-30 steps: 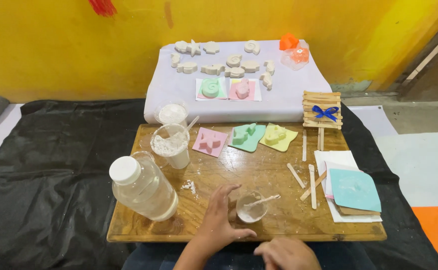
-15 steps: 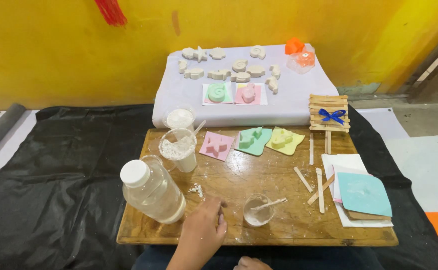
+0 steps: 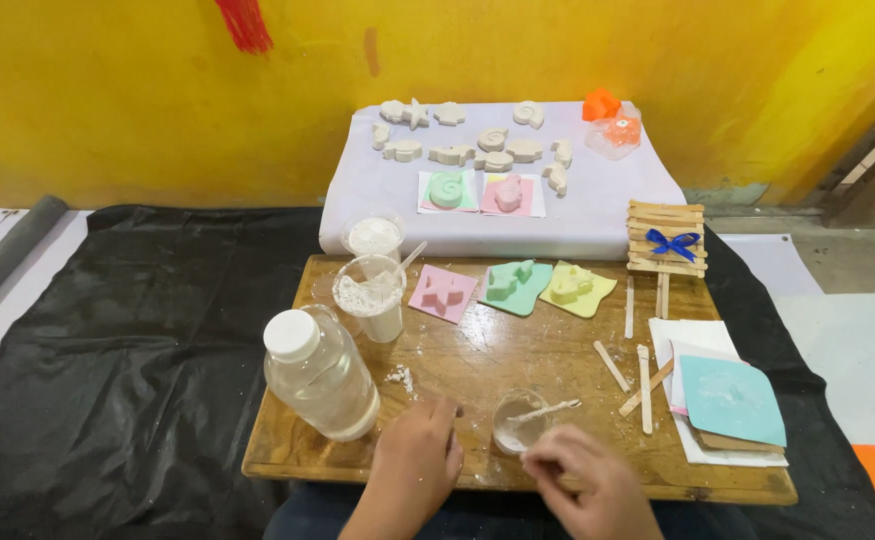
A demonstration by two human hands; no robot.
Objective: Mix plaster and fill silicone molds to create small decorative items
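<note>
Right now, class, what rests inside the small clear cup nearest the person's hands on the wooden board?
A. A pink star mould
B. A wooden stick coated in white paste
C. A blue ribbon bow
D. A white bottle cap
B. In the small clear cup, a pale wooden stick smeared with white leans over the rim, just above the right hand and beside the left hand.

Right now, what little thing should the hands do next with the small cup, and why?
Probably the right hand should take the wooden stick resting in the small cup and stir, while the left hand steadies the cup. The stick already sits in white mix, and both hands are beside it.
</note>
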